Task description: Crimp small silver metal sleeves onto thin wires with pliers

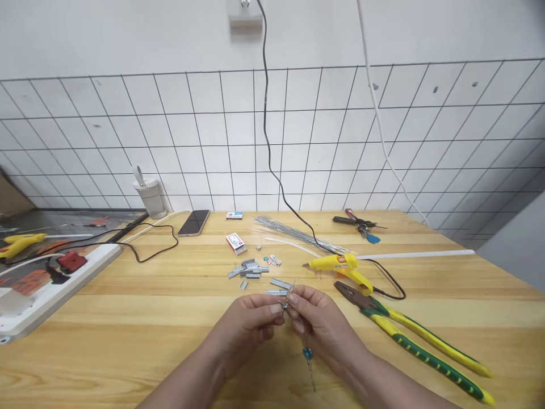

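Note:
My left hand and my right hand meet over the wooden table, both pinched on a small metal staple piece between the fingertips. A thin twisted wire with a blue bead hangs down below my right hand. Loose staple strips lie just beyond the hands, with a few tiny coloured bits beside them.
A yellow glue gun and yellow-green pliers lie to the right. A staple box, a phone, a bundle of wires, a white rod, keys, a white cup and a power strip are also present.

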A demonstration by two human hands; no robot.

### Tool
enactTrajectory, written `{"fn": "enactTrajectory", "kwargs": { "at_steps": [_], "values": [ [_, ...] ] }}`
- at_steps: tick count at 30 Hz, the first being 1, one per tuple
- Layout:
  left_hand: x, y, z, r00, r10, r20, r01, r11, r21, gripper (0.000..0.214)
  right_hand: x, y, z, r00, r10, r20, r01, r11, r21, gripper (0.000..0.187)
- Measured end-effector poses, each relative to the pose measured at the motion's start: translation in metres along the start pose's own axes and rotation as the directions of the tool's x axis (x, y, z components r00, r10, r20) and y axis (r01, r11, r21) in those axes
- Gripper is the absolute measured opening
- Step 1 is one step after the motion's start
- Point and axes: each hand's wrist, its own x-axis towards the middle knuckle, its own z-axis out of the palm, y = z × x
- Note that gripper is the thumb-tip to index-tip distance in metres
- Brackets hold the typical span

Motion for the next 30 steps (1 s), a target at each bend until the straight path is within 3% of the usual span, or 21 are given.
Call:
{"fn": "enactTrajectory", "kwargs": {
  "at_steps": [4,10,15,21,26,30],
  "values": [
    [0.009,-0.014,-0.003,0.999,0.025,-0.048,-0.023,0.999,0.046,0.029,-0.002,0.000,0.003,0.999,-0.047,-0.026,0.046,0.998,-0.049,0.027],
    [0.018,-0.028,-0.003,0.994,0.108,0.009,-0.108,0.994,-0.018,0.028,-0.005,0.001,0.008,0.994,-0.104,-0.024,0.099,0.983,-0.152,0.029],
    [0.016,-0.023,-0.006,0.986,0.147,-0.076,-0.148,0.989,-0.005,0.027,-0.006,-0.005,0.007,0.997,-0.074,-0.019,0.069,0.982,-0.178,0.034],
    [0.003,-0.008,0.004,0.948,0.242,-0.205,-0.230,0.970,0.079,0.022,-0.008,-0.012,0.004,0.998,-0.047,-0.045,0.022,0.898,-0.439,0.036],
    [-0.006,-0.001,0.013,0.945,0.279,-0.169,-0.265,0.959,0.098,0.016,-0.014,-0.022,0.008,0.990,-0.144,-0.009,0.118,0.846,-0.520,0.030],
    [-0.007,0.000,0.010,0.969,0.240,-0.067,-0.236,0.970,0.067,0.013,-0.019,-0.030,0.011,0.999,0.004,0.034,0.011,0.897,-0.441,0.033]
  ]
}}
